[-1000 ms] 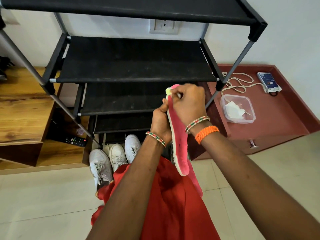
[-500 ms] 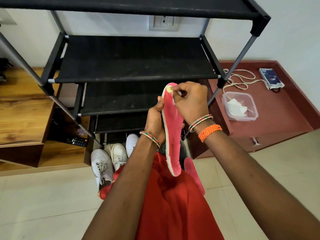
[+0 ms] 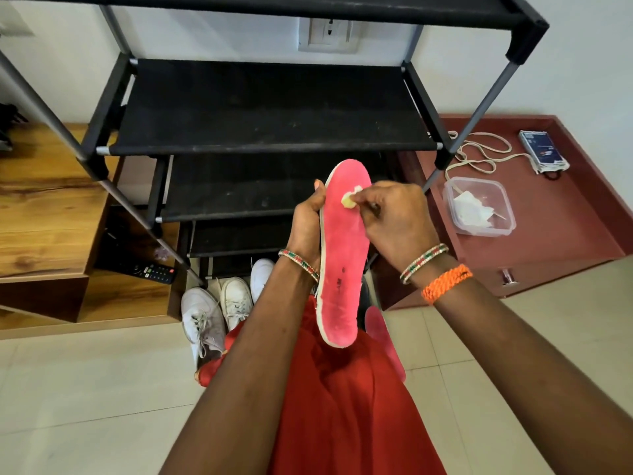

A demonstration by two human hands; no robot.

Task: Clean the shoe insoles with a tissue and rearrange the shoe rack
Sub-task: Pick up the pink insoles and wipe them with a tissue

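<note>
Right now the pink insole [image 3: 344, 255] is held up in front of the black shoe rack [image 3: 274, 108], its pink face turned toward the camera and its toe end uppermost, level with the rack's third shelf. The left hand [image 3: 306, 228] grips the insole along its left edge, thumb tip showing above the rim near the toe. The right hand [image 3: 394, 217] pinches a small wad of yellowish tissue [image 3: 350, 199] between its fingertips and presses it against the pink surface near the toe end. A few dark specks sit on the insole's lower half.

Below the rack, at its foot, white sneakers [image 3: 219, 310] stand side by side on the tiled floor; how many there are is hard to tell, since the left forearm covers part of them. A second pink insole [image 3: 383, 337] shows below and just right of the held one, partly hidden behind it and the red garment [image 3: 342, 406].

Right of the rack, on a maroon cabinet top [image 3: 565, 214], a clear plastic container [image 3: 479, 205] holds crumpled white tissue; beyond it lie a looped cream cord [image 3: 479, 156] and a small blue-and-white packet [image 3: 543, 150]. Left of the rack stands a wooden unit [image 3: 37, 207], with a black remote control [image 3: 152, 270] on its lower ledge. A wall socket [image 3: 329, 32] shows behind the rack, between its top two shelves.
</note>
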